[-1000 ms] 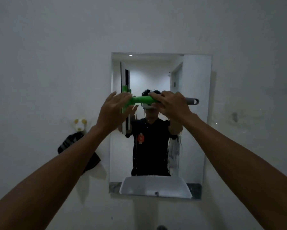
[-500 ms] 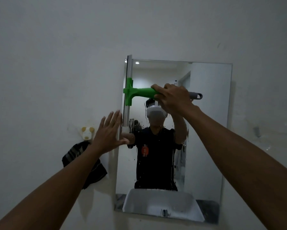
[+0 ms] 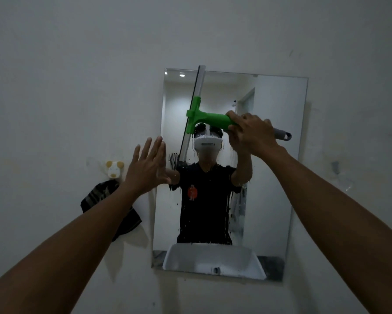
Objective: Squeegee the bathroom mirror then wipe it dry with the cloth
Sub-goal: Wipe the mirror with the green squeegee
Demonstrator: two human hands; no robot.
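Pale, scuffed bathroom wall (image 3: pixel 77 64) filled the view, dim all over. At the left a dark striped cloth (image 3: pixel 106 200) hung from a small animal-shaped hook (image 3: pixel 114 169), well apart from the squeegee. Just right of it the left hand (image 3: pixel 148 167) was raised with its fingers spread, palm toward the wall at the mirror's left edge, gripping nothing. The frameless mirror (image 3: pixel 276 155) carried streaks and drips across its lower middle and reflected a white basin (image 3: pixel 213 259) along the bottom. On the glass stood the green squeegee (image 3: pixel 204 120), its blade nearly upright and tilted, top end reaching the mirror's upper edge. Furthest right, the right hand (image 3: pixel 251 134) was wrapped tight around the handle, the grey end poking out beyond it.
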